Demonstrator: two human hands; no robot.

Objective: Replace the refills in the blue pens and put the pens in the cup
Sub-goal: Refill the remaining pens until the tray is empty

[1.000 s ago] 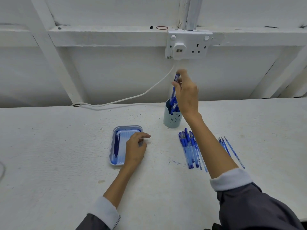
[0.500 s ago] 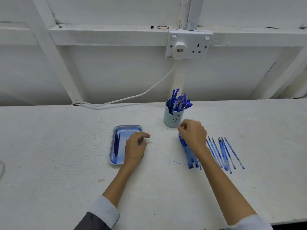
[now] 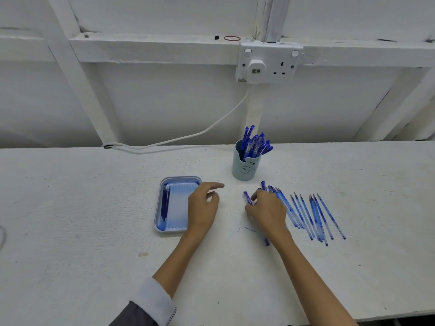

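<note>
While my left hand (image 3: pixel 202 208) rests loosely spread beside the tray (image 3: pixel 164 228), my right hand (image 3: pixel 267 211) curls over the nearest pen (image 3: pixel 247 198), its long axis pointing toward the cup (image 3: pixel 243 169) just beyond on the desk (image 3: pixel 94 231)

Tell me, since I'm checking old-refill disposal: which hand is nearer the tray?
Left. The left hand rests at the blue tray's right edge; the right hand is farther right, over the pens.
</note>
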